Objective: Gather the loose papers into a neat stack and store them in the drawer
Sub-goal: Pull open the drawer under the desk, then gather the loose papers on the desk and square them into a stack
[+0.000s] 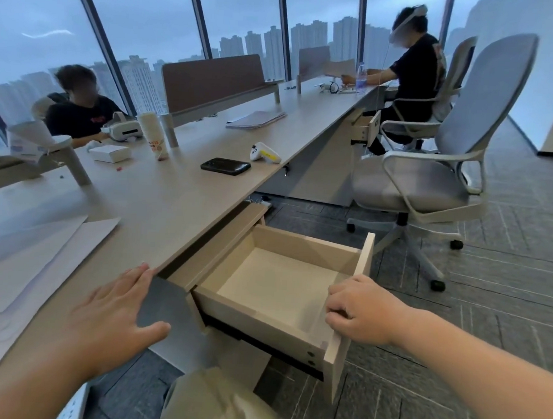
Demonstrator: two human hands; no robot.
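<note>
drawer point(283, 284) pulled out, right hand point(356, 308) gripping front edge

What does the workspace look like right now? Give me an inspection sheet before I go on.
Surface: long light wood desk; bare patches between items.
Job's things: loose papers spread unstacked at the desk's near left; drawer pulled open, nothing seen inside.
Clutter: black phone, white controller, small white box, headset, second paper pile farther along.
Hands: left hand flat on the desk edge; right hand grips the drawer front's top edge.
Cables: a few on the floor under the desk.
Surroundings: empty office chair to the right; two seated people; windows behind.
</note>
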